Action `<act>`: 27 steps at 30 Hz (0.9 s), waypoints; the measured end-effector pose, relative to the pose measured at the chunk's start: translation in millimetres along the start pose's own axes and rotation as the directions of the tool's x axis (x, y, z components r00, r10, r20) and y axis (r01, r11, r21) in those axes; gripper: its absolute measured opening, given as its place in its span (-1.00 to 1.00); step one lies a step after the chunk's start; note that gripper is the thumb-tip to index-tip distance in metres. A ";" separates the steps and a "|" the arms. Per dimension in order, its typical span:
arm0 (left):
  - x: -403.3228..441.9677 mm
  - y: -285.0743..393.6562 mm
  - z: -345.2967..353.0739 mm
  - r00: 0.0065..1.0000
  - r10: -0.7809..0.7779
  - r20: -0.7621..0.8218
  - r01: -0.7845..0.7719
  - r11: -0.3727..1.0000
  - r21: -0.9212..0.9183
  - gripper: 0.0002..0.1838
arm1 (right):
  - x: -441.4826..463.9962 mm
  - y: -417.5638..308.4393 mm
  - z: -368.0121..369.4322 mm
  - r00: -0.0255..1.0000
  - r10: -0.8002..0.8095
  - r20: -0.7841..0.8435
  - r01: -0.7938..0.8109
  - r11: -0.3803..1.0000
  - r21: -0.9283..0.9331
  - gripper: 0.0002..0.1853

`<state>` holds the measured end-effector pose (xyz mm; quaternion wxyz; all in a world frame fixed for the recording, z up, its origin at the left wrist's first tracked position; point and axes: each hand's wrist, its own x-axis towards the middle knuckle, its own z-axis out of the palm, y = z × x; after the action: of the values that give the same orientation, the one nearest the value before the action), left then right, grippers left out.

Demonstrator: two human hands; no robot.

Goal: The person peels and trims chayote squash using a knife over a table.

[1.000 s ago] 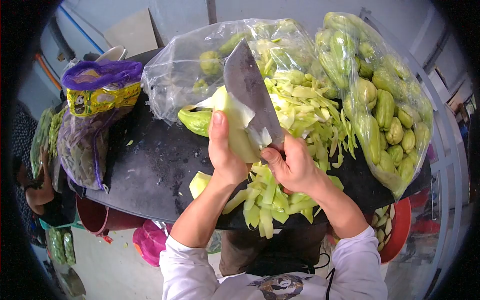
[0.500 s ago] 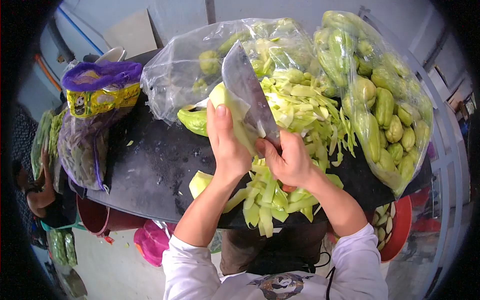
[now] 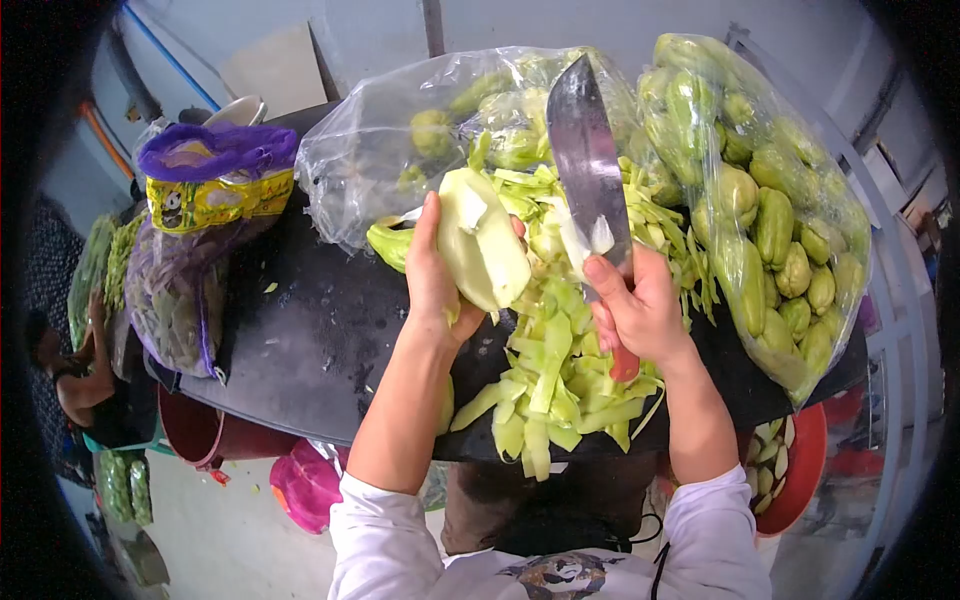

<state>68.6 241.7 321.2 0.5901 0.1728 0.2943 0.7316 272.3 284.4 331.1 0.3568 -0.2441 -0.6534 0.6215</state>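
The left grip (image 3: 437, 285) holds smooth, oblong chayote (image 3: 495, 262); the right (image 3: 640, 305), metal knife (image 3: 588, 140).

Head-worn view, facing forward and down, near the table (image 3: 300, 335)

Here's the open lane: bare black table (image 3: 300, 340) left of the left hand (image 3: 436, 290), hemmed by the mesh bag (image 3: 175, 290) on the far left. Behind, the clear plastic bag (image 3: 350, 160) blocks the way. Between the peeled vegetable (image 3: 490, 250) and the raised knife (image 3: 588, 140), just a slim gap! Peelings (image 3: 548, 390) crowd the near edge; the bulging bag (image 3: 780, 240) walls off the right side.
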 end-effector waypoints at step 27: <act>-3.4 -6.0 3.2 0.913 0.405 0.046 -0.401 0.913 -0.076 -0.17 | -11.4 21.4 41.3 0.885 -0.393 0.251 0.385 0.313 -0.868 -0.89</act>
<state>75.9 239.9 320.2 0.4403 0.2326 0.2106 0.8412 244.9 251.6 309.3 0.3105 -0.2339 -0.9189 0.0678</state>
